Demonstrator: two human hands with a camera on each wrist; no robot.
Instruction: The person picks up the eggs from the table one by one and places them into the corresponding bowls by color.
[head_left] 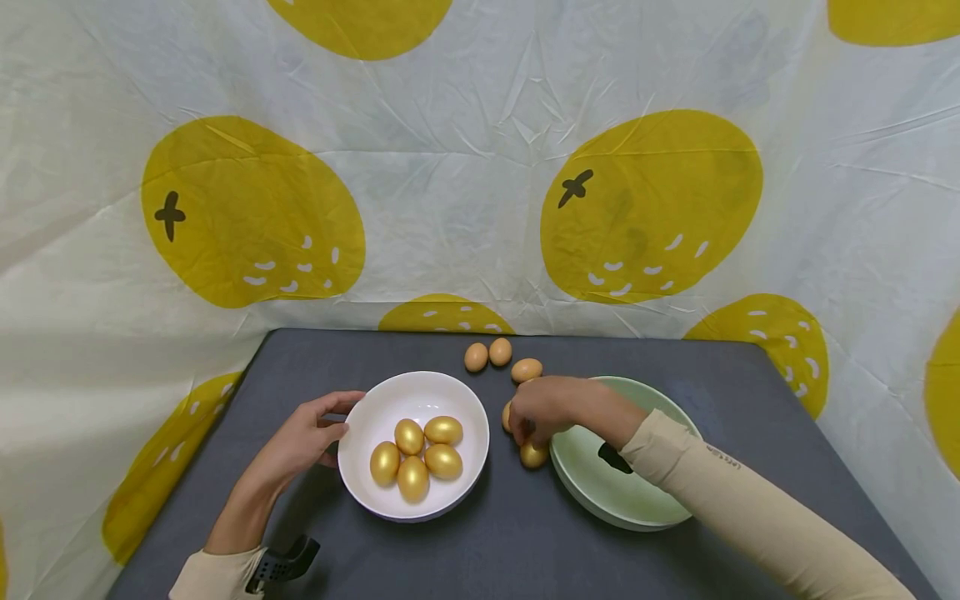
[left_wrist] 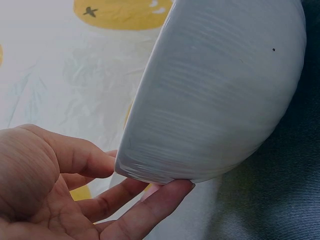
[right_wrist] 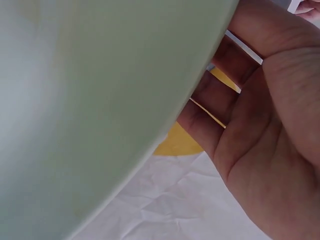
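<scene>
A white bowl [head_left: 363,479] with several golden eggs [head_left: 413,479] inside stands left of the middle of the table. My left hand [head_left: 303,437] touches its left side from outside, thumb and fingertips against rim and wall, as the left wrist view also shows. My right hand [head_left: 551,407] reaches across the green bowl [head_left: 622,521], fingers bent downward. Its fingertips are right at the upper edge of a golden egg [head_left: 534,456] on the table; I cannot tell whether they grip it. In the right wrist view the green bowl's rim [right_wrist: 165,135] hides these fingertips.
Two brown eggs [head_left: 476,357] lie near the table's back edge, with another brown egg [head_left: 527,370] behind my right hand. One more egg [head_left: 506,417] is partly covered by that hand. A white cloth with yellow fruit prints [head_left: 450,208] hangs behind the dark table [head_left: 502,550].
</scene>
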